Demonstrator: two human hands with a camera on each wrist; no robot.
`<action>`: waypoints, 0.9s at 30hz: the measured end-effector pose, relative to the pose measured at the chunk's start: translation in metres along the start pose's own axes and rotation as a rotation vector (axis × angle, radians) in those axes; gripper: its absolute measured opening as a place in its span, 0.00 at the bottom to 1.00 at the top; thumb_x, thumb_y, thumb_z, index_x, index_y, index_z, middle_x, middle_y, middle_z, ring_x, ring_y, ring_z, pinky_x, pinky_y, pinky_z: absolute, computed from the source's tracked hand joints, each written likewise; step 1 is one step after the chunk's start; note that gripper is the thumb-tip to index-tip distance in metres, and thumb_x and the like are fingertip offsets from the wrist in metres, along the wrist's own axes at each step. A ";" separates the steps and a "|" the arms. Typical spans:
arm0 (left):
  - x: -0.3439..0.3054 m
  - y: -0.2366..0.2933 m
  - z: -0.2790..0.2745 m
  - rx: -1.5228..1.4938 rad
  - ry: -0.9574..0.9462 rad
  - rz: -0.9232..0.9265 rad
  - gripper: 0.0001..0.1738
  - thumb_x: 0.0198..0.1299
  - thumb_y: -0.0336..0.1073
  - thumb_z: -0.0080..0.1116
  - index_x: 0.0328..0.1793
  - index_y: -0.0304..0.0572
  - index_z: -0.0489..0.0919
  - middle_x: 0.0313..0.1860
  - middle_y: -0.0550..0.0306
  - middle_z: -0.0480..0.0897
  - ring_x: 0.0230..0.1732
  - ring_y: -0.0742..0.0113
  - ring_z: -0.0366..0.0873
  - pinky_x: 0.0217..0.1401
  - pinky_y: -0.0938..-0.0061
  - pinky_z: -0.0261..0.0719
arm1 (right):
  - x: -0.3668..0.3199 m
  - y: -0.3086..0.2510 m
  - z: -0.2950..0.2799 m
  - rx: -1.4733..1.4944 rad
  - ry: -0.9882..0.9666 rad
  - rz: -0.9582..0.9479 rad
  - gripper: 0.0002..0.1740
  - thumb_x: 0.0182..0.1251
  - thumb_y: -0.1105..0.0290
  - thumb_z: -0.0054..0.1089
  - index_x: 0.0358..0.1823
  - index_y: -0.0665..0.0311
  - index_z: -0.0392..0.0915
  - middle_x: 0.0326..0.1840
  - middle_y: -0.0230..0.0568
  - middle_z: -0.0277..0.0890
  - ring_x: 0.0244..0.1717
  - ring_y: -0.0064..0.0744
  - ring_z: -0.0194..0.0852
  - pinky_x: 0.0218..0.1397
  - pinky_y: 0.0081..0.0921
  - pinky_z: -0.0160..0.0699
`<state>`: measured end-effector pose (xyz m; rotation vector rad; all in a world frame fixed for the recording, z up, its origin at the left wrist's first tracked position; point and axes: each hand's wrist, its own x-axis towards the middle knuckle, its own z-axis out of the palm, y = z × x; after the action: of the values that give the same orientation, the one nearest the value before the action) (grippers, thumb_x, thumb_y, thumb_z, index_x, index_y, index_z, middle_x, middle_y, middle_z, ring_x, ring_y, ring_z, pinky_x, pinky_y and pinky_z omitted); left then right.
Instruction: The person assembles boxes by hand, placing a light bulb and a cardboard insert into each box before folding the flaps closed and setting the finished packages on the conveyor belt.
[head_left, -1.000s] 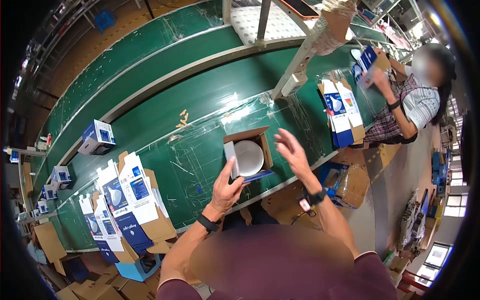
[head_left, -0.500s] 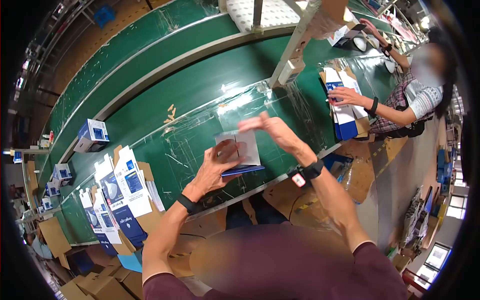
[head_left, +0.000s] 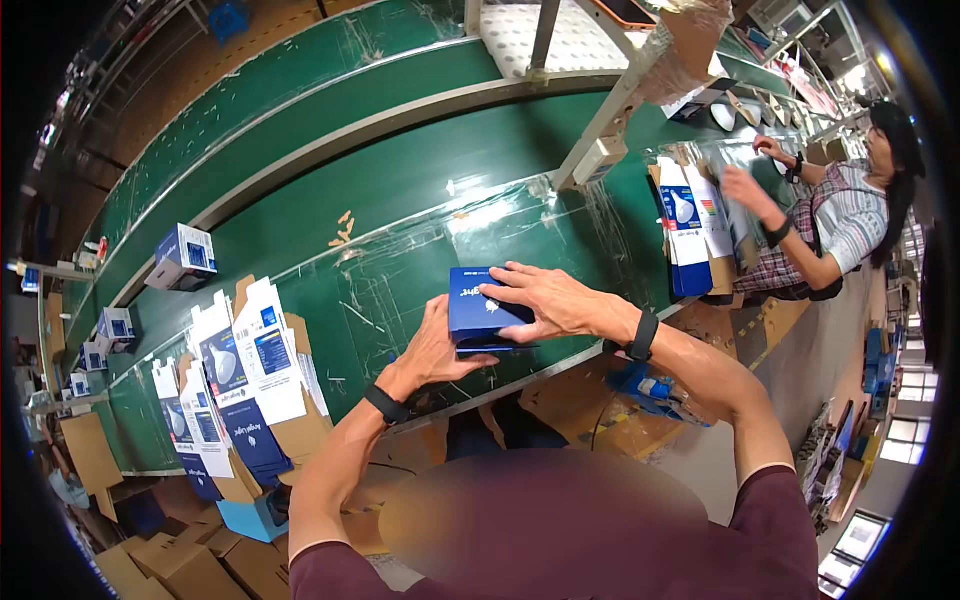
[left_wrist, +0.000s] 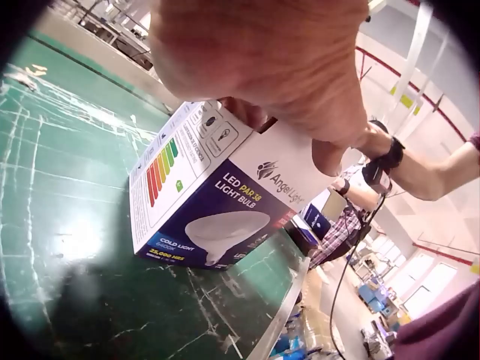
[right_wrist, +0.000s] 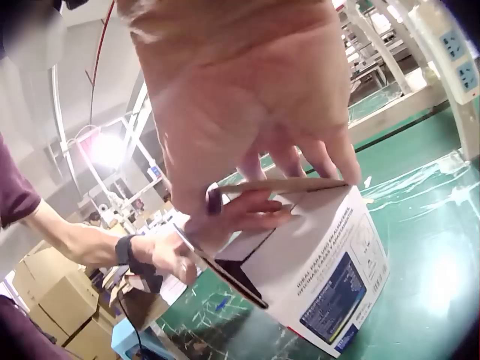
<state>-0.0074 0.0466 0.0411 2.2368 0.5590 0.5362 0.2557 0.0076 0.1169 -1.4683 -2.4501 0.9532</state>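
A light bulb box, printed with a blue panel and a bulb picture, stands on the green workbench in front of me. Its blue top flap is folded over but slightly raised, with a gap showing in the right wrist view. My left hand grips the box's left side, its thumb at the front edge and its fingers at the top opening under the flap. From above, my right hand presses on that flap with spread fingers. The inside of the box is hidden in the head view.
Flattened boxes lie stacked at the left, and more flat boxes at the right. Finished-looking boxes stand along the far left. A metal post rises behind the bench. Another person works at the right.
Earlier the box was open with a white round bulb face showing inside. My right hand has come in from the right, and the blue flap is now folded over the opening.
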 end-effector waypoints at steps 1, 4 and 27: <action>-0.002 0.004 0.000 -0.041 0.041 -0.056 0.52 0.46 0.55 0.85 0.75 0.40 0.74 0.75 0.41 0.73 0.75 0.38 0.66 0.79 0.49 0.62 | 0.000 0.003 0.005 -0.040 0.034 -0.022 0.42 0.65 0.44 0.68 0.78 0.55 0.72 0.81 0.58 0.67 0.79 0.67 0.65 0.80 0.53 0.70; -0.014 0.017 0.009 -0.109 0.250 -0.208 0.53 0.43 0.46 0.88 0.76 0.40 0.74 0.76 0.42 0.73 0.76 0.41 0.69 0.80 0.52 0.66 | -0.012 0.023 0.026 0.016 0.249 -0.163 0.37 0.61 0.68 0.73 0.74 0.47 0.77 0.77 0.46 0.75 0.77 0.58 0.71 0.79 0.52 0.71; -0.063 0.022 0.028 0.288 0.315 -0.160 0.28 0.52 0.28 0.73 0.63 0.55 0.89 0.75 0.48 0.79 0.77 0.39 0.71 0.77 0.49 0.68 | -0.021 0.039 0.058 -0.121 0.188 -0.373 0.26 0.71 0.59 0.66 0.70 0.47 0.81 0.86 0.52 0.58 0.87 0.61 0.50 0.84 0.59 0.56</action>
<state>-0.0388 -0.0172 0.0269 2.3611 1.0242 0.7715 0.2724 -0.0233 0.0527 -1.0189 -2.5474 0.5752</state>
